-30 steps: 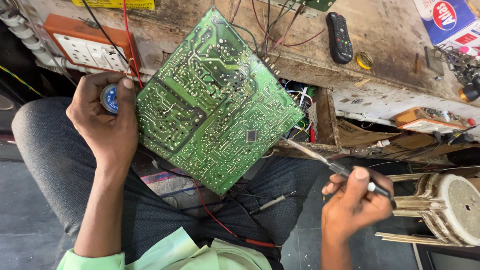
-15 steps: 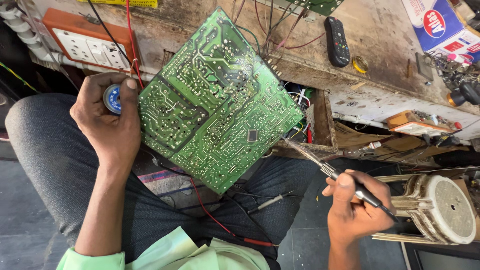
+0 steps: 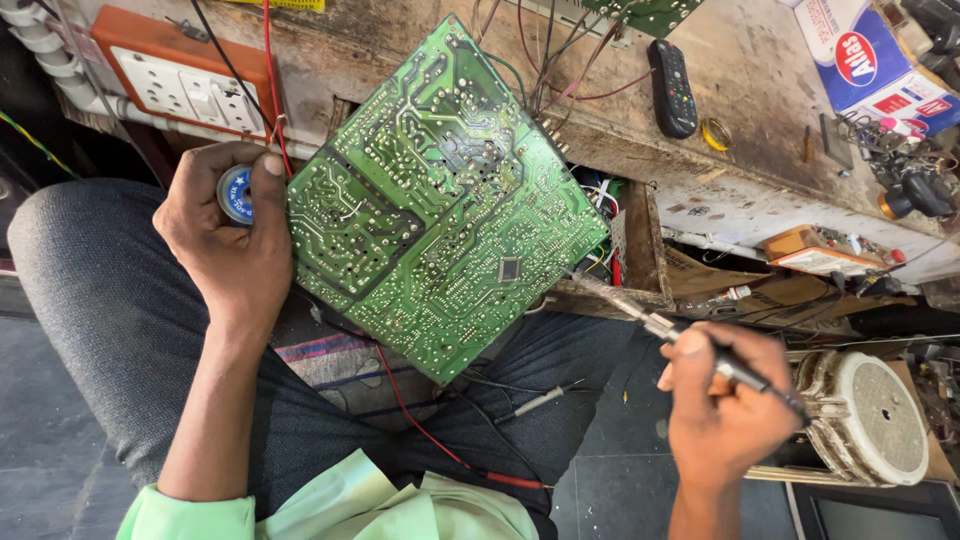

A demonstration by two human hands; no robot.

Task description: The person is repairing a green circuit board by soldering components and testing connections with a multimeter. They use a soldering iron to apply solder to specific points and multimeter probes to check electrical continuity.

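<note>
Left hand (image 3: pixel 225 240) raised, fingers (image 3: pixel 268 195) curled shut — right hand (image 3: pixel 722 400) lower, in a pen-like pinch, forearm upright.

Box at one o'clock: blue-and-white carton (image 3: pixel 870 65) with red oval label.
Small packet at three o'clock: orange, flat (image 3: pixel 812 250).

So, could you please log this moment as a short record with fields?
Left hand: grips a small round blue spool beside the board's edge.
Right hand: holds a soldering iron, tip toward the board's lower right edge.
Circuit board: green, solder side up, tilted against the workbench.
On the workbench: black remote control.
Nearby: orange socket board, red wire over the lap.
</note>
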